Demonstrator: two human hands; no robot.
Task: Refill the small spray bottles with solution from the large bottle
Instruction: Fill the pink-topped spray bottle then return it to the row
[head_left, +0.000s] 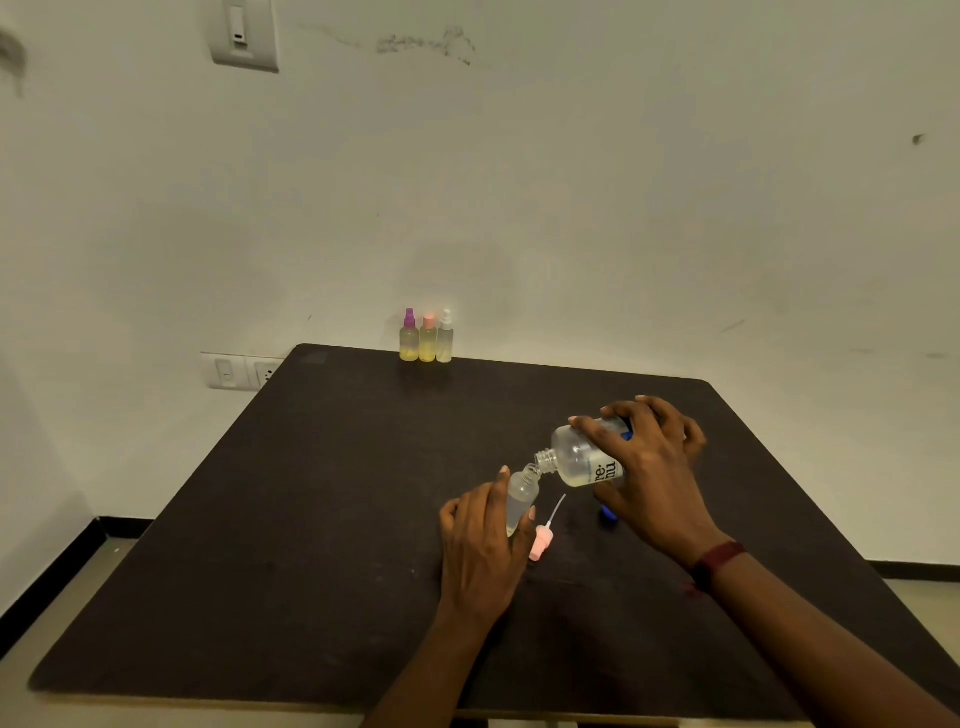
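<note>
Both forearms reach in from the near edge. The left hand (483, 540) curls round the uncapped small spray bottle (521, 499), holding it tilted toward the right; its base is hidden behind the fingers. The right hand (654, 467) grips the large bottle (582, 460) from above, tipped almost level, its open neck meeting the small bottle's mouth. A pink spray head (543, 540) lies on the dark surface (311, 519) just beside the left hand. Three capped small bottles (427, 338) stand at the far edge. Pouring well likely means keeping the two mouths together, raising the large bottle's base slowly, and stopping below the neck so the dip tube fits.
</note>
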